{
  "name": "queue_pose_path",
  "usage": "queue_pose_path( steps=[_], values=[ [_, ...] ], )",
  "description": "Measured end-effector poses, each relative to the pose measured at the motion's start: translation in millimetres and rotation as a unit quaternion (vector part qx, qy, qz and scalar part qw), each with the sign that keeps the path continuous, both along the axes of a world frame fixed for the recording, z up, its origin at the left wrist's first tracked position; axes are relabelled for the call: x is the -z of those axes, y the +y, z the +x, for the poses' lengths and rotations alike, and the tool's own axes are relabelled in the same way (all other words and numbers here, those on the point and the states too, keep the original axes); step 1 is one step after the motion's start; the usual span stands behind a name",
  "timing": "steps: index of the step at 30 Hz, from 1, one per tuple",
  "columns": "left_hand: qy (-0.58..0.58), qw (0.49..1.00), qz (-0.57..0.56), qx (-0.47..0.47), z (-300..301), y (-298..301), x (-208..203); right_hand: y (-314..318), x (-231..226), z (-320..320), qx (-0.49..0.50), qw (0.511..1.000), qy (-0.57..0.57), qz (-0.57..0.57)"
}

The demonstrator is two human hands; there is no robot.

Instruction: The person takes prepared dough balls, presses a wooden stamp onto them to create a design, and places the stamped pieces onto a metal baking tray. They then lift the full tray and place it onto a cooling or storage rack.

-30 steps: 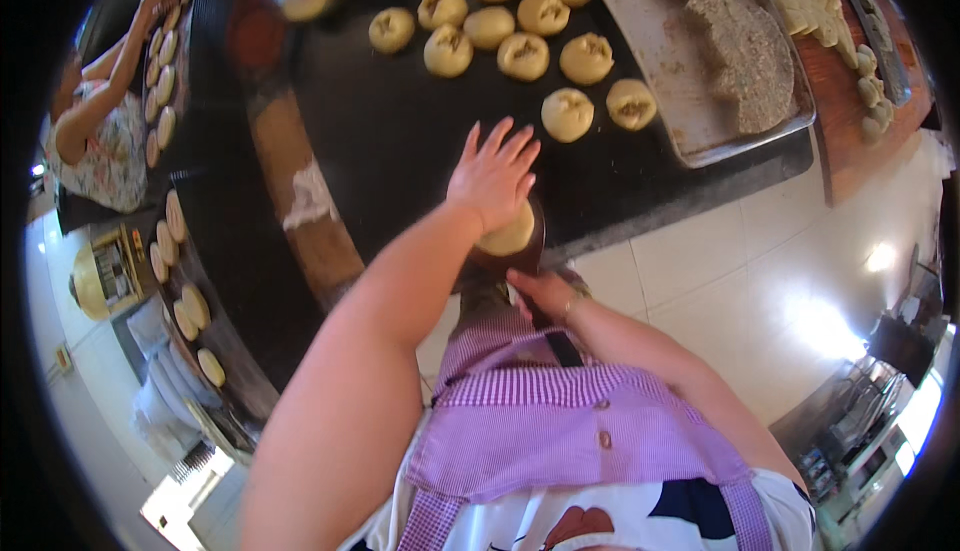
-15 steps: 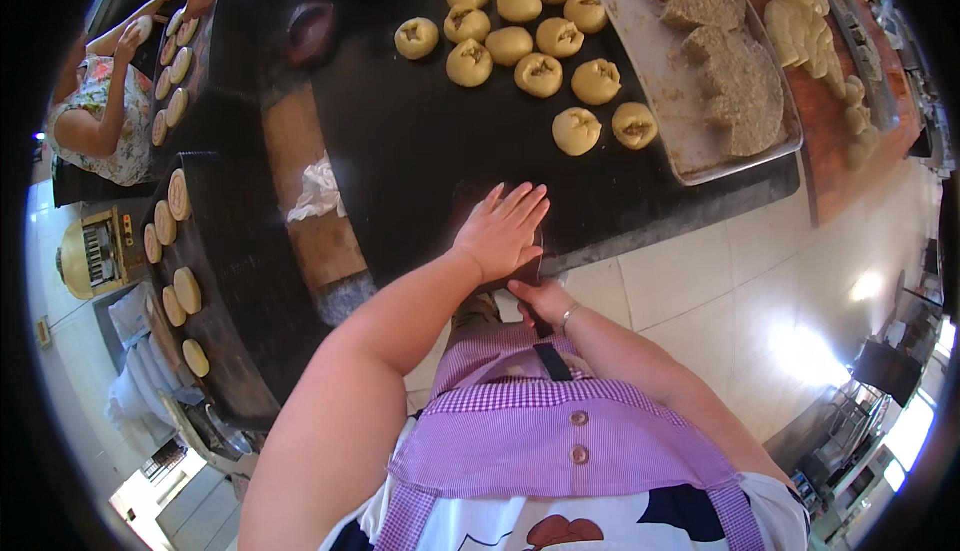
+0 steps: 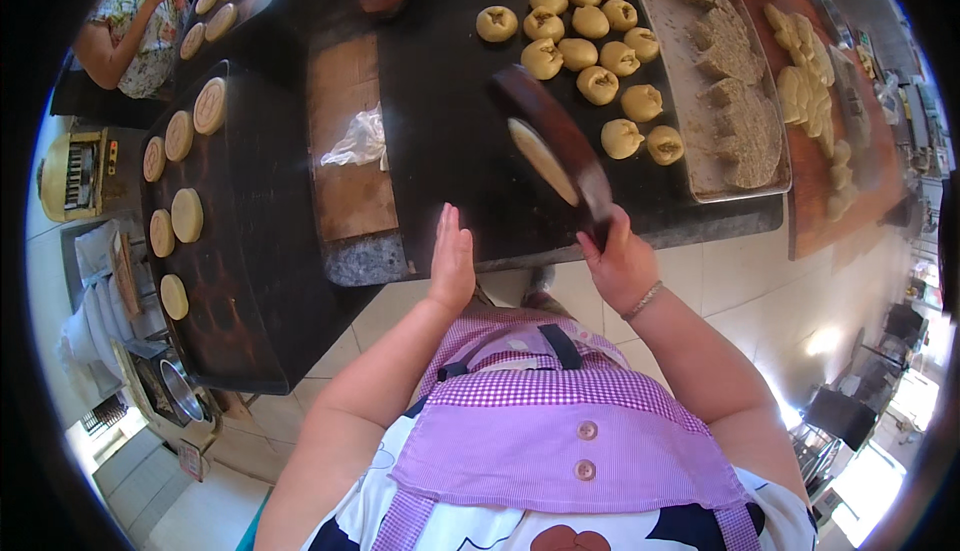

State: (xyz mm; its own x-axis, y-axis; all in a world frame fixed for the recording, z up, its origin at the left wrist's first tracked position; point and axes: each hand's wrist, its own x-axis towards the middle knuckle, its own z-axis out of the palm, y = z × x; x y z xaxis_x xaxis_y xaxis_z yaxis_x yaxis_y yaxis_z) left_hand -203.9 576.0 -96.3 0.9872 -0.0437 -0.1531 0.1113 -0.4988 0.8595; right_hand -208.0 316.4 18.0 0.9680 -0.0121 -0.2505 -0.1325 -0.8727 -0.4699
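My right hand (image 3: pixel 618 269) is closed around the handle of a dark wooden mould (image 3: pixel 560 126), fingers curled in and thumb lying along the grip. The mould is tilted onto its edge over the black table (image 3: pixel 440 121), blurred at its far end, and slants away from me toward my left. Along its left side, a pale dough disc (image 3: pixel 543 161) shows as a narrow oval; I cannot tell whether it sits in the hollow or is loose from it. My left hand (image 3: pixel 453 261) is held up at the near edge of the table, fingers straight and close together, the palm facing the mould, well apart from it and with nothing in its grasp. Beyond the mould and to its right, dough balls (image 3: pixel 590 23) with creased or gaping tops stand in a loose cluster, next to a metal tray (image 3: pixel 697 173) of crumbly brown filling (image 3: pixel 725 41). Farther right, more dough (image 3: pixel 800 101) lies on a wooden board (image 3: pixel 812 233). On my left, a crumpled white plastic bag (image 3: pixel 358 139) rests on a brown strip (image 3: pixel 345 201), and past that a dark baking sheet (image 3: pixel 255 281) carries round pressed cakes (image 3: pixel 209 107).
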Motion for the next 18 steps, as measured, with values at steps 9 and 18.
queue_pose_path(
  steps=[9,18],
  values=[
    [0.384,0.743,-0.505,-0.215,5,-11,-12,21,-72,56,-0.163,0.962,0.117,-0.186],
    [0.404,0.533,-0.7,-0.252,26,-73,22,0,-3,31,-0.178,0.919,0.268,-0.228]
  ],
)
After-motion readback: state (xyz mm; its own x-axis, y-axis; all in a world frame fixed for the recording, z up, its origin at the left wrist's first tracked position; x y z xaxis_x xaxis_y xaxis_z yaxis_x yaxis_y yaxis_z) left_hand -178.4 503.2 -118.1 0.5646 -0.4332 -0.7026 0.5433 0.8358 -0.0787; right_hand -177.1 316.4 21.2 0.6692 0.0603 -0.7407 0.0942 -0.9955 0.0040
